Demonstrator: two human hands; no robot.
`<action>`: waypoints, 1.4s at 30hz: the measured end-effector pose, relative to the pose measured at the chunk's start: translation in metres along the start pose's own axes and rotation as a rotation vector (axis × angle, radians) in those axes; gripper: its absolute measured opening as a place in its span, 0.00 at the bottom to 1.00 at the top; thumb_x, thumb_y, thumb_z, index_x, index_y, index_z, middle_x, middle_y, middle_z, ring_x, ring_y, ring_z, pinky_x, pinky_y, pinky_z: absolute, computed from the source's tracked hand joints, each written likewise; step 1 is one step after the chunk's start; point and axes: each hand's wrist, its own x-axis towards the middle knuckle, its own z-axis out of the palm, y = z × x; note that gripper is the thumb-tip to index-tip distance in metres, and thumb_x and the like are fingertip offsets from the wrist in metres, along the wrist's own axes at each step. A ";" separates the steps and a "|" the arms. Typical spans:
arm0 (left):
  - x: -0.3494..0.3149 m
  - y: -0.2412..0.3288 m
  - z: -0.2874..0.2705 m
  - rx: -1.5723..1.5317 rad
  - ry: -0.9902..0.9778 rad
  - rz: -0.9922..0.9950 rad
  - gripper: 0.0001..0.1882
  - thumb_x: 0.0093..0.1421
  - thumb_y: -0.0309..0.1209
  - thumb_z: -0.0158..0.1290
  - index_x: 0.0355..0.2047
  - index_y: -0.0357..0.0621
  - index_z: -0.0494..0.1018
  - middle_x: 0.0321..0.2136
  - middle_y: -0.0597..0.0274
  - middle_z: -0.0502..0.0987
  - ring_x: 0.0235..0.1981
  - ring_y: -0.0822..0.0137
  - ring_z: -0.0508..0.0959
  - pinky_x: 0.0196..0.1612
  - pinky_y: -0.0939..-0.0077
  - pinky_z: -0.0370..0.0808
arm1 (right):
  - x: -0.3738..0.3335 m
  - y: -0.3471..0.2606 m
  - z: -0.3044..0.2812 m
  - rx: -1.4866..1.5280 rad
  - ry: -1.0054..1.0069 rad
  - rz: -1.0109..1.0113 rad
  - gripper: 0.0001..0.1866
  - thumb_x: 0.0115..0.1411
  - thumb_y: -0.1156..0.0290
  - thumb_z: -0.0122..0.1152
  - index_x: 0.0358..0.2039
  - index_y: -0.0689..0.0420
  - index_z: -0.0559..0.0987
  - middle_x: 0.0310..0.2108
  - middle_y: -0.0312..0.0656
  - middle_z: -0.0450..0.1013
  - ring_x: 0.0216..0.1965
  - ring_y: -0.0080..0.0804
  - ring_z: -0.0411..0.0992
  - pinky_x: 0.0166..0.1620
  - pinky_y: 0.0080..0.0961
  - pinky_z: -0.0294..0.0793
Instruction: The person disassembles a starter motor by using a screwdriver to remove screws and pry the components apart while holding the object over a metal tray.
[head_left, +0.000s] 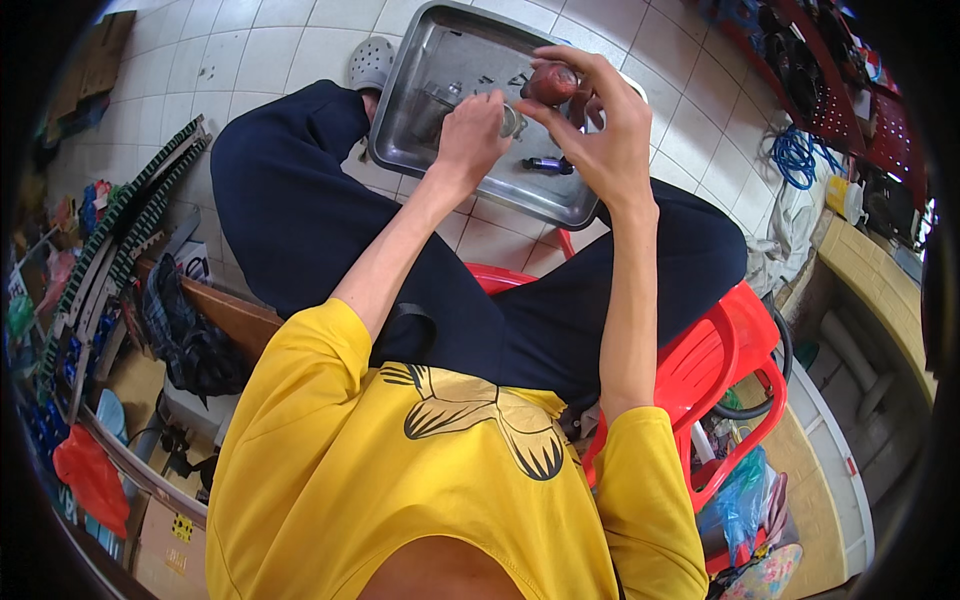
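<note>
Red-brown and rounded, one piece [551,84] sits between the thumb and fingers of the right hand [592,112], which is bent into a loose pinch, the fingers arched over it and the palm open. The left hand [473,137], just to its left, is curled nearly into a fist; a silvery metal piece [512,122] pokes out on its thumb side, apparently gripped, though the fingers hide much of the hold.

Both hands are over a metal tray [465,50]. As far as things show, the work looks partway: the red-brown piece and the metal piece are separate, one per hand, with a gap between them and no join visible. Other parts lie loose in the tray: a short purple-and-black cylinder [547,164] below and between the hands, small dark bits [486,79] just above the left hand, and a greyish, partly see-through part [443,94] to its upper left. Whether any of these has been dealt with, I cannot tell. Well below the right hand, beside its forearm, is a red chair [715,345].
</note>
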 end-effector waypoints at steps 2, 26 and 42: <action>-0.001 0.001 -0.001 0.018 0.022 0.015 0.26 0.54 0.32 0.67 0.52 0.44 0.72 0.40 0.47 0.81 0.45 0.45 0.81 0.46 0.51 0.78 | 0.000 -0.006 -0.001 -0.112 0.020 0.056 0.28 0.50 0.65 0.83 0.49 0.53 0.80 0.46 0.36 0.82 0.33 0.25 0.78 0.33 0.20 0.75; -0.001 0.004 0.000 0.028 0.035 0.054 0.19 0.54 0.34 0.66 0.41 0.40 0.71 0.39 0.50 0.80 0.45 0.47 0.81 0.44 0.53 0.80 | 0.006 -0.005 -0.007 0.225 -0.140 0.132 0.19 0.55 0.66 0.76 0.45 0.55 0.80 0.43 0.35 0.80 0.33 0.27 0.78 0.31 0.27 0.77; 0.000 0.009 -0.005 0.059 0.031 0.030 0.21 0.51 0.32 0.68 0.40 0.40 0.71 0.37 0.49 0.80 0.44 0.47 0.82 0.43 0.52 0.81 | 0.003 -0.002 -0.018 0.241 -0.161 0.074 0.24 0.56 0.66 0.76 0.50 0.54 0.77 0.39 0.36 0.79 0.28 0.25 0.78 0.30 0.24 0.76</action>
